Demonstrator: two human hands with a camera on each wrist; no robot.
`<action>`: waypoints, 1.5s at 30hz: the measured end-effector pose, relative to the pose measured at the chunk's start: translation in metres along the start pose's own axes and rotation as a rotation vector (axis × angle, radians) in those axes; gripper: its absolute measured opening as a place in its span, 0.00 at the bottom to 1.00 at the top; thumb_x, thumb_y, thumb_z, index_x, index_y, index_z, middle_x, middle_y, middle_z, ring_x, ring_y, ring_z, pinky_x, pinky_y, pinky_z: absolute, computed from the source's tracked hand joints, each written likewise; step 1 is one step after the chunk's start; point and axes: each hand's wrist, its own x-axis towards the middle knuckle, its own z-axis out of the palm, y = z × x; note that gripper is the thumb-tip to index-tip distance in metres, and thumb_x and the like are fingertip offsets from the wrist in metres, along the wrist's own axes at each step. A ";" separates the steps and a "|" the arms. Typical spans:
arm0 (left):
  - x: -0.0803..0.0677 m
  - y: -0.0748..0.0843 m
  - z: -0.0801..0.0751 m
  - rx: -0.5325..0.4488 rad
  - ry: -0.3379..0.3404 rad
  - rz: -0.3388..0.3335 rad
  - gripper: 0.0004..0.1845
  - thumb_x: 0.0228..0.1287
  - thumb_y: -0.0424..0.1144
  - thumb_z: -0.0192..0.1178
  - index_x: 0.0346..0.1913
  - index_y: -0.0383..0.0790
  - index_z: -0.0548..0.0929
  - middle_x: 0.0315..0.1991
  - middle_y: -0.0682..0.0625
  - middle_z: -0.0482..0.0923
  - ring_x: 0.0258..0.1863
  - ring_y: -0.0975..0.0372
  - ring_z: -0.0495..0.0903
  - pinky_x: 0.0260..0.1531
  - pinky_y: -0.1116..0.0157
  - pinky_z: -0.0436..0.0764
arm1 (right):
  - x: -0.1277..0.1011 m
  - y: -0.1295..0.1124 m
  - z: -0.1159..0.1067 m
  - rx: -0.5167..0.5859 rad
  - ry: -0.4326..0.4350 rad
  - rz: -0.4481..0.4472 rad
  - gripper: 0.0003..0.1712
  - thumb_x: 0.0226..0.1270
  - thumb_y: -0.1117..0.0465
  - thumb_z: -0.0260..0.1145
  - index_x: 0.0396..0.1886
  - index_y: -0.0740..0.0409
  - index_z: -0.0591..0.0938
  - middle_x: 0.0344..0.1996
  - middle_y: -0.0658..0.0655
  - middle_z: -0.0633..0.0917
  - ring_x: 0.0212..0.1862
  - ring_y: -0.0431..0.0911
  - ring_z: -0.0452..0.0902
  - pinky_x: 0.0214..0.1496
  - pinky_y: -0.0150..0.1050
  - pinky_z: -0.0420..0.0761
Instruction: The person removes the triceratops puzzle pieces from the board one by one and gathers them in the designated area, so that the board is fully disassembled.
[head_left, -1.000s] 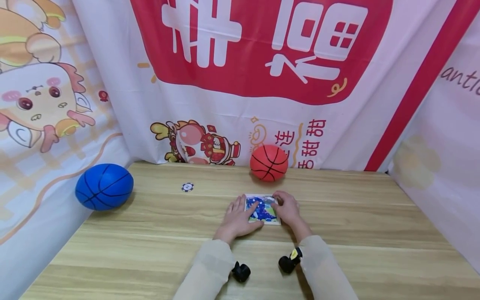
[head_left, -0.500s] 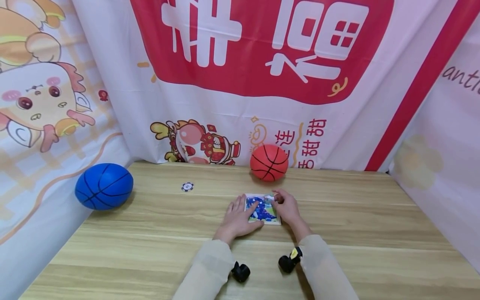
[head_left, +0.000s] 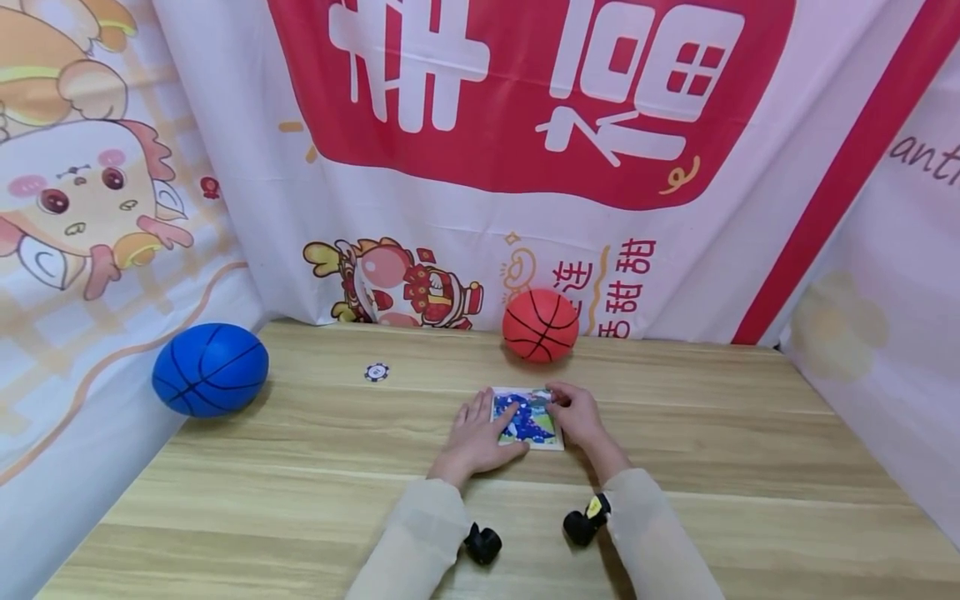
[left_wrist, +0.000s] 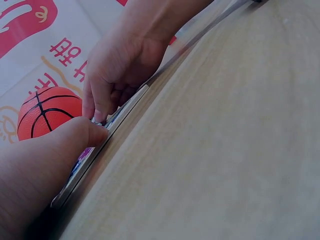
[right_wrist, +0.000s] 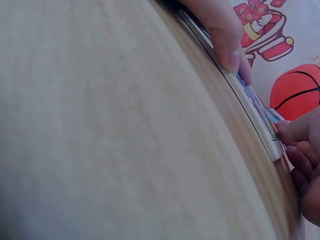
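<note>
A small square jigsaw puzzle [head_left: 528,429] in a pale frame lies on the table, with a dark blue creature in its picture. My left hand [head_left: 474,435] rests over its left side, fingers extended and fingertips on the picture. At the far right corner my right hand [head_left: 579,414] pinches a puzzle piece [right_wrist: 274,116] between thumb and fingers. That piece stands tilted up from the board in the right wrist view. In the left wrist view, the thumb [left_wrist: 92,132] of the left hand lies on the frame's near edge.
A red toy basketball [head_left: 541,326] sits just behind the puzzle, against the printed curtain [head_left: 465,208]. A blue ball [head_left: 211,370] stands at the table's left edge. A round chip [head_left: 377,372] lies on the wooden table [head_left: 300,508].
The right fingers have lifted the corner piece, then lowered it back closer to the board. My left hand stays in place. The head view has shifted slightly.
</note>
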 end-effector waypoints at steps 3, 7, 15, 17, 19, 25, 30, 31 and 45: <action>0.000 -0.001 0.000 0.008 0.000 0.001 0.40 0.50 0.69 0.41 0.65 0.56 0.52 0.66 0.41 0.34 0.64 0.53 0.33 0.58 0.53 0.36 | 0.001 -0.001 -0.002 0.009 -0.006 -0.004 0.19 0.53 0.72 0.60 0.48 0.64 0.77 0.32 0.57 0.76 0.36 0.48 0.69 0.40 0.41 0.72; 0.000 -0.001 0.000 0.006 -0.005 -0.003 0.40 0.50 0.70 0.40 0.65 0.57 0.52 0.66 0.42 0.34 0.64 0.53 0.32 0.58 0.53 0.36 | 0.003 0.000 -0.007 0.027 -0.018 0.008 0.19 0.54 0.71 0.60 0.48 0.64 0.77 0.32 0.57 0.77 0.37 0.48 0.69 0.40 0.40 0.72; -0.002 0.000 -0.001 -0.018 -0.007 -0.014 0.40 0.49 0.70 0.41 0.65 0.57 0.53 0.66 0.43 0.33 0.64 0.54 0.32 0.58 0.53 0.36 | 0.003 0.006 -0.029 0.095 -0.018 -0.007 0.19 0.55 0.72 0.59 0.49 0.66 0.75 0.34 0.60 0.77 0.35 0.48 0.69 0.29 0.34 0.72; -0.002 0.001 -0.001 -0.015 -0.010 -0.014 0.40 0.49 0.70 0.41 0.65 0.57 0.53 0.66 0.43 0.33 0.64 0.54 0.32 0.58 0.53 0.35 | 0.002 0.009 -0.038 0.092 -0.013 -0.010 0.19 0.55 0.72 0.58 0.49 0.67 0.74 0.35 0.61 0.77 0.35 0.48 0.69 0.29 0.33 0.72; -0.002 0.001 -0.002 -0.016 -0.010 -0.012 0.40 0.49 0.70 0.41 0.65 0.57 0.53 0.66 0.43 0.33 0.64 0.54 0.32 0.58 0.53 0.35 | 0.002 0.012 -0.046 0.092 -0.006 -0.005 0.19 0.55 0.72 0.58 0.49 0.67 0.74 0.35 0.61 0.77 0.36 0.48 0.69 0.32 0.34 0.71; -0.003 0.000 0.000 -0.019 -0.010 -0.013 0.40 0.50 0.70 0.41 0.65 0.56 0.52 0.66 0.43 0.33 0.64 0.54 0.32 0.58 0.53 0.35 | -0.001 0.025 -0.069 0.190 -0.007 0.068 0.20 0.55 0.70 0.56 0.50 0.65 0.74 0.38 0.62 0.75 0.39 0.49 0.66 0.39 0.38 0.70; -0.002 -0.001 0.002 -0.015 0.000 -0.009 0.40 0.50 0.70 0.40 0.65 0.57 0.52 0.66 0.43 0.33 0.64 0.54 0.31 0.58 0.54 0.34 | -0.004 0.037 -0.090 0.318 -0.001 0.071 0.20 0.57 0.71 0.54 0.51 0.68 0.71 0.39 0.64 0.72 0.41 0.51 0.68 0.42 0.41 0.74; -0.001 -0.001 0.002 -0.016 0.000 -0.009 0.40 0.49 0.71 0.39 0.65 0.57 0.52 0.66 0.43 0.32 0.64 0.55 0.31 0.58 0.54 0.34 | -0.005 0.039 -0.095 0.336 0.002 0.057 0.20 0.57 0.71 0.53 0.52 0.70 0.70 0.39 0.65 0.72 0.41 0.52 0.68 0.42 0.42 0.74; -0.001 -0.001 0.003 -0.018 -0.006 -0.012 0.41 0.49 0.71 0.40 0.66 0.57 0.52 0.66 0.43 0.32 0.64 0.54 0.31 0.58 0.53 0.35 | -0.025 0.074 -0.157 0.509 -0.061 0.160 0.23 0.62 0.68 0.52 0.58 0.67 0.63 0.44 0.59 0.69 0.49 0.54 0.68 0.49 0.42 0.70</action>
